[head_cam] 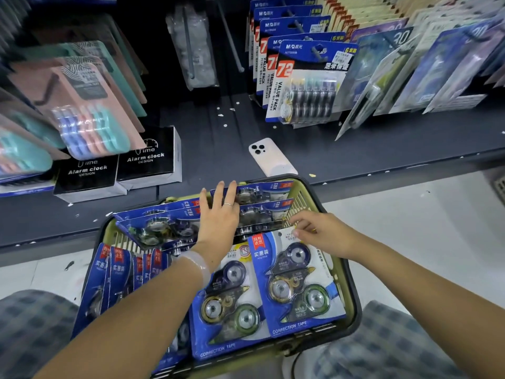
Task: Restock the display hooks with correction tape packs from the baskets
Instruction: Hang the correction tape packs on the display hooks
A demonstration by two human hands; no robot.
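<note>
Over the green basket (345, 272), the left hand (218, 214) is laid with fingers spread on upright correction tape packs (254, 212), while the right hand (318, 231) is seen with fingers curled, pinching the top edge of a flat pack (297, 283).

The dark shelf (355, 149) runs just beyond the left hand (218, 217). A white phone (270, 157) lies on it straight ahead of the fingertips. Two black alarm clock boxes (120, 165) sit off to that hand's left.

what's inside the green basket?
The basket holds correction tape packs: two flat in front, several on edge at left, more stacked at the back under the left hand. Anything beneath the packs is covered.
</note>
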